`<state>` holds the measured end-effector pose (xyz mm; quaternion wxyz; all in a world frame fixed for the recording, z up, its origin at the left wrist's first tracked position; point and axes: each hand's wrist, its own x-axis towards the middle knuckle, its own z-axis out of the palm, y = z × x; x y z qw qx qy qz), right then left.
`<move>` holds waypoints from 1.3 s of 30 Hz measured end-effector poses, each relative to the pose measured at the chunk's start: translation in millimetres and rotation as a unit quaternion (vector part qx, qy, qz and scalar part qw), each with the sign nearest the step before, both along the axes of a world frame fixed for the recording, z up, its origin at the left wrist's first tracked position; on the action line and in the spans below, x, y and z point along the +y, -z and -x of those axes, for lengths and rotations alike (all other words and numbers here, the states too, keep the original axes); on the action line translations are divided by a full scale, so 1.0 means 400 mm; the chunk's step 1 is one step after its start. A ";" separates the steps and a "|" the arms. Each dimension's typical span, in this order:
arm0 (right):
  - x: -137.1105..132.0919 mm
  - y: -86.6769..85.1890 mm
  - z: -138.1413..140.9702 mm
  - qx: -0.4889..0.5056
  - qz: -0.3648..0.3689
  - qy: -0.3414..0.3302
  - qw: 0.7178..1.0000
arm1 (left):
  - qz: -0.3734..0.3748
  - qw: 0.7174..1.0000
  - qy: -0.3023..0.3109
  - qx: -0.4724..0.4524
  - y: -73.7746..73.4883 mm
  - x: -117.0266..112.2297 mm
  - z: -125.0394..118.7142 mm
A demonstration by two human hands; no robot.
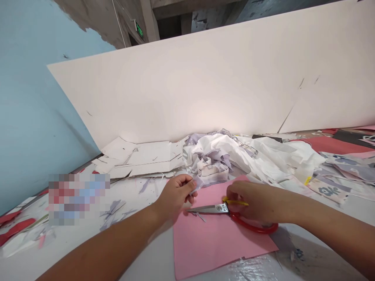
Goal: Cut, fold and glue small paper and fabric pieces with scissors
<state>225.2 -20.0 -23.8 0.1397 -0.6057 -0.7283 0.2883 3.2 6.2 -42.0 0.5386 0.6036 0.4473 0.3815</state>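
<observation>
A pink paper sheet (211, 244) lies flat on the white table top (140, 249). My left hand (175, 194) is at its upper edge, fingers pinched on a small pale scrap (197, 185). My right hand (252, 201) lies over a pair of red-handled scissors (209, 209), whose closed steel blades point left across the pink sheet. A yellow stick, perhaps a pencil (238, 202), sits under the right fingers. Those fingers hide the pivot side of the scissors, and I cannot tell whether they grip anything.
Behind the hands rises a heap of crumpled white and lilac paper (218, 160), with flat white card offcuts (137, 156) to its left. Printed sheets (331, 187) lie to the right. A large white board (187, 86) leans behind everything, against a blue wall (35, 117).
</observation>
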 end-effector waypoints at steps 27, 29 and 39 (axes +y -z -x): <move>-0.049 -0.003 0.083 0.270 -0.039 -0.085 0.958 | -0.010 0.997 0.062 -0.051 -0.011 -0.053 -0.031; -0.054 0.007 0.101 0.392 0.022 -0.091 0.915 | -0.021 0.996 0.069 -0.043 -0.009 -0.065 -0.039; -0.040 0.036 0.094 0.475 0.068 -0.013 0.877 | -0.003 0.993 0.097 -0.060 -0.005 -0.065 -0.032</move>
